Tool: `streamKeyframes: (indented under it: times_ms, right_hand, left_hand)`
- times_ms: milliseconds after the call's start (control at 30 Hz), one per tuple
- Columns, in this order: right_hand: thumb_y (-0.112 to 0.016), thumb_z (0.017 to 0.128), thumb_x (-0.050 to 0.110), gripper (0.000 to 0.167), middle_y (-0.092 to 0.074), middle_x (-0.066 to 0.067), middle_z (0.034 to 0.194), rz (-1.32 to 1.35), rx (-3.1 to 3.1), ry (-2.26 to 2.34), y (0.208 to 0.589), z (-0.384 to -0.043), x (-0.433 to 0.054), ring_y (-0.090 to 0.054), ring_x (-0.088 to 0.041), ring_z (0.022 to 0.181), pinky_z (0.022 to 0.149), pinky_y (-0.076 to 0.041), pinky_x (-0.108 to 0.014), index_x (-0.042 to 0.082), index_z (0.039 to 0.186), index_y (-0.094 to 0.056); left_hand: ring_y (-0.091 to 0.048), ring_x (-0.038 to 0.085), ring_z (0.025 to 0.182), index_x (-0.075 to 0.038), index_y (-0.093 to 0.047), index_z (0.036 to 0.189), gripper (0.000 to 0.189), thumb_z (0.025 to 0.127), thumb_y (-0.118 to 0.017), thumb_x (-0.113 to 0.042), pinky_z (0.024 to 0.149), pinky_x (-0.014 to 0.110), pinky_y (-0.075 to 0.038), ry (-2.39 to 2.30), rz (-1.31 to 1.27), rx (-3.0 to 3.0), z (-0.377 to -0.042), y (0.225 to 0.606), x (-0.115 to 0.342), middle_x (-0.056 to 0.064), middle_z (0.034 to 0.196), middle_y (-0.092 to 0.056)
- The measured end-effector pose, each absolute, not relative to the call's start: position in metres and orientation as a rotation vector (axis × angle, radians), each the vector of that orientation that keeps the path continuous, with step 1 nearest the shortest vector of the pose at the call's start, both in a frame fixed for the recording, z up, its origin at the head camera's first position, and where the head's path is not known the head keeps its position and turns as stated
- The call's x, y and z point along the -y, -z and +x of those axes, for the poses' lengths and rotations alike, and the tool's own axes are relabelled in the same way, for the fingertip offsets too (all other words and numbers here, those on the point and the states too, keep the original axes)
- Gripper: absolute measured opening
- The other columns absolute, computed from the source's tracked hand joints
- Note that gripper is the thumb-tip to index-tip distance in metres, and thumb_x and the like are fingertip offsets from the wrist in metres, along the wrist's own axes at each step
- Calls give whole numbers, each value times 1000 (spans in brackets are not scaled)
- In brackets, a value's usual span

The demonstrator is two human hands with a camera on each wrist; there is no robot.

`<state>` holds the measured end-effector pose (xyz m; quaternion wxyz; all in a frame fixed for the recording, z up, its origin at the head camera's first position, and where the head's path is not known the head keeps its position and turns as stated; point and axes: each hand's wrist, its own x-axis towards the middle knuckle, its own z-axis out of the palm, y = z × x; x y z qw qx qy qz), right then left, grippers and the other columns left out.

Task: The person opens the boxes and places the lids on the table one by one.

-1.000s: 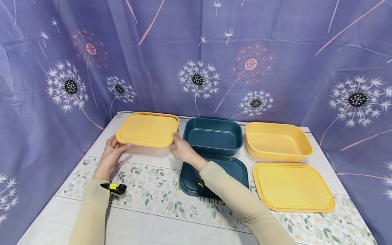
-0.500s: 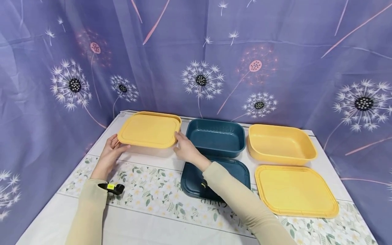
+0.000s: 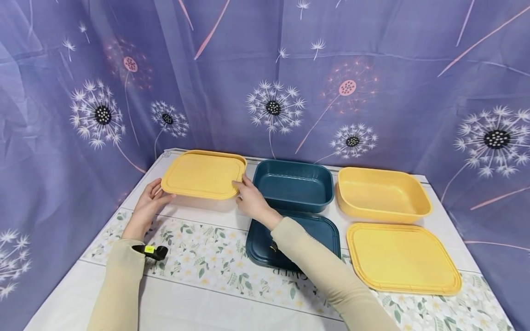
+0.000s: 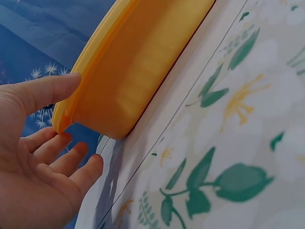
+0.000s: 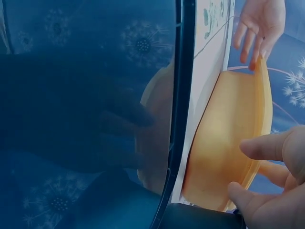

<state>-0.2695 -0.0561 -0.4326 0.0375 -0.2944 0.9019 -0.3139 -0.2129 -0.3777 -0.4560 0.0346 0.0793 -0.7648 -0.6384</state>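
A yellow lid (image 3: pixel 203 175) lies over a yellow rectangular box (image 4: pixel 143 67) at the table's far left. Along the back, the box's rim shows beyond the lid, so the lid sits a little off toward the front. My left hand (image 3: pixel 147 208) pinches the lid's front left corner, thumb on its near edge and fingertips at the outer side. At the lid's right end, my right hand (image 3: pixel 254 201) holds the edge, one digit on the top surface. In the right wrist view, the right fingers (image 5: pixel 264 147) touch the lid's rim. The box's inside is hidden.
Right of the lidded box stands an open dark blue box (image 3: pixel 291 186), with a dark blue lid (image 3: pixel 319 230) before it, partly under my right forearm. Farther right are another open yellow box (image 3: pixel 383 193) and its yellow lid (image 3: pixel 403 257). A dandelion curtain (image 3: pixel 215 92) rises behind.
The head view has shifted slightly. My right fingers have moved a little along the lid's right edge and onto its top. The left hand keeps its place at the corner.
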Motion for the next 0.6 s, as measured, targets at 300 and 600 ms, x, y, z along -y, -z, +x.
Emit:
streamKeyframes:
  times_ms: [300, 600]
  right_hand:
    - [-64, 99, 4, 42, -33, -22, 159, -890, -2805, 960, 431, -272, 54, -37, -31, 144, 108, -45, -38, 7, 141, -60]
    - [-68, 97, 8, 36, -42, -20, 154, -889, -2823, 990, 430, -273, 53, -36, -29, 145, 111, -42, -39, 10, 133, -67]
  left_hand:
    - [-18, 33, 152, -8, -11, 162, 91, 96, -72, -14, 110, 20, -38, 1947, 189, 2345, -209, 458, 382, 18, 167, -13]
    - [-18, 35, 152, -5, -11, 162, 90, 96, -72, -15, 116, 29, -32, 1897, 166, 2363, -205, 457, 381, 21, 166, -14]
